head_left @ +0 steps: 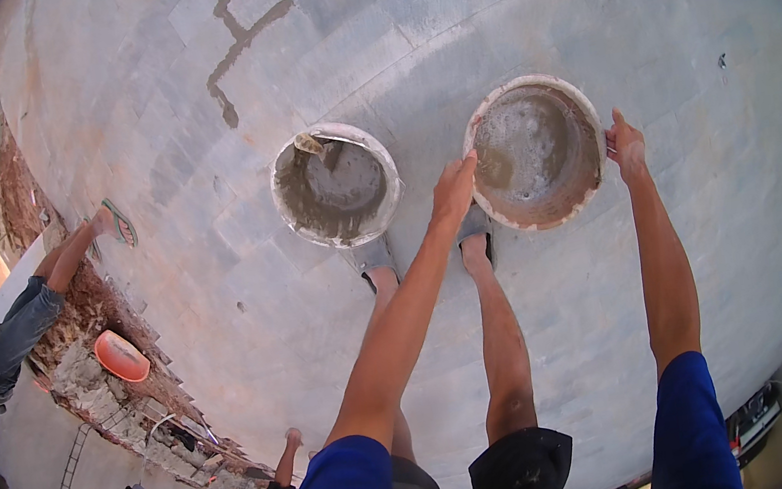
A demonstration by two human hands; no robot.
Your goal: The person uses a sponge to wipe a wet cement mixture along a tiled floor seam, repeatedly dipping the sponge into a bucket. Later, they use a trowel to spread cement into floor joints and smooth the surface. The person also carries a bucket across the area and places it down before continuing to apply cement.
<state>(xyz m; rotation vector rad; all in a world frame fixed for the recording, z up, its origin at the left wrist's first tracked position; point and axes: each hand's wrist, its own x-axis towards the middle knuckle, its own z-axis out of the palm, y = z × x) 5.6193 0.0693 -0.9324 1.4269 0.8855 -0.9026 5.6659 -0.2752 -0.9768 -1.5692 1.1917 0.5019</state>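
My left hand (454, 191) is closed on the left rim of a round bucket (542, 223). On the opposite side, my right hand (628, 146) grips the same rim with its fingers curled against the wall. Inside lies cloudy grey water (530, 145) with foam, and the inner wall is smeared with brown-grey residue. A second white-rimmed bucket (389, 166) stands apart to the left, partly filled with wet grey mortar (346, 182). A mortar-coated tool end (307, 144) rests at its far rim; its kind cannot be made out. Both my arms are stretched forward.
Wet mortar streaks (239, 39) mark the grey paved floor beyond the buckets. At left, a person in sandals (14, 326) is beside a broken-up strip of rubble (99, 319) with an orange basin (122, 356). Another person's leg (285, 463) shows at lower left. My feet stand close behind the buckets.
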